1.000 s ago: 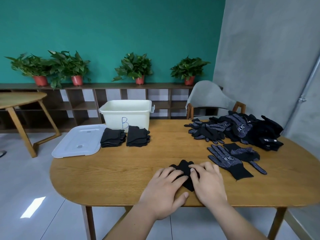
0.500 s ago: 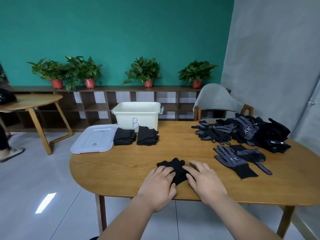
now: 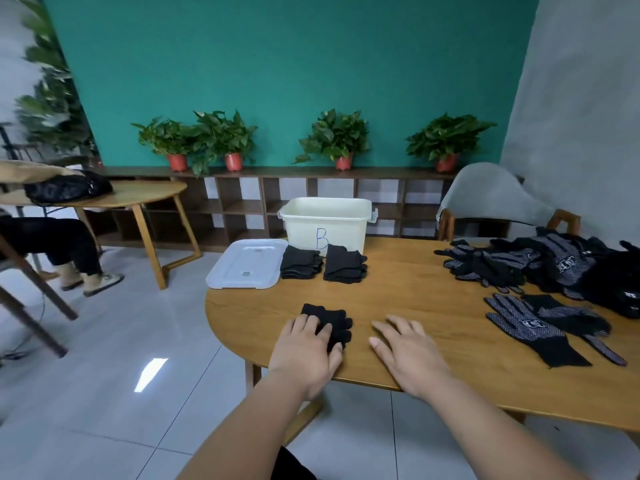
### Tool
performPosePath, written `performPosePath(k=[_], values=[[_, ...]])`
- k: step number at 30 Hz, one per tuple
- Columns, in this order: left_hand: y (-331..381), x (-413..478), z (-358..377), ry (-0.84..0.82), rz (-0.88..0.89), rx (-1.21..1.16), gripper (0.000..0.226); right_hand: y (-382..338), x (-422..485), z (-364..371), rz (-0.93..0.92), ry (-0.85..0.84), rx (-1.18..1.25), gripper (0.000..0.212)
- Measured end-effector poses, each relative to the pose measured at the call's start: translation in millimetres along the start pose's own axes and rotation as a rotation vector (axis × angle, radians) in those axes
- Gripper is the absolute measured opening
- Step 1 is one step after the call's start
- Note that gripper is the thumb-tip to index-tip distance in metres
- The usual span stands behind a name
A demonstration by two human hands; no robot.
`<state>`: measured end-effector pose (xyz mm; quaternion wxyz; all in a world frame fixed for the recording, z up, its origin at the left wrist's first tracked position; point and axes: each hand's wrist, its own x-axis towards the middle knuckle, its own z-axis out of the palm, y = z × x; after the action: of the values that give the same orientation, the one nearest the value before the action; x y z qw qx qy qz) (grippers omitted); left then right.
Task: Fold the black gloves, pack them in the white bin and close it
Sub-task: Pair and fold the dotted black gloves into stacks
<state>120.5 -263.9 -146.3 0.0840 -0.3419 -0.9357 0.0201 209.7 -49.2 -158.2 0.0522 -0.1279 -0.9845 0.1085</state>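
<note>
Left hand pressing flat on the folded black glove
The glove is a small dark knit bundle (finger ends toward the right) lying under straight fingertips. The right hand rests spread and holds nothing, just beside it, and the white bin stands open well beyond.

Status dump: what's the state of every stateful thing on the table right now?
White plastic bin: open, lid off.
Translucent white lid: flat on table, left of bin.
Two folded black glove stacks: on table before bin, unpacked.
Single folded black glove: under left hand.
Left hand: flat, pressing that glove.
Right hand: flat on table, empty.
Black dotted glove pile: unfolded.
</note>
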Motion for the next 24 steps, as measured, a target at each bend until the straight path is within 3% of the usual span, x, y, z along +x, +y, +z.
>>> performPosePath(k=[11, 24], values=[[-97, 0, 23, -0.151, -0.436, -0.093, 0.080, -17, -1, 16, 0.024, -0.038, -0.065, 0.080], [-158, 24, 30, -0.171, -0.482, -0.185, 0.082, -19, 0, 17, 0.029, -0.019, -0.082, 0.080]])
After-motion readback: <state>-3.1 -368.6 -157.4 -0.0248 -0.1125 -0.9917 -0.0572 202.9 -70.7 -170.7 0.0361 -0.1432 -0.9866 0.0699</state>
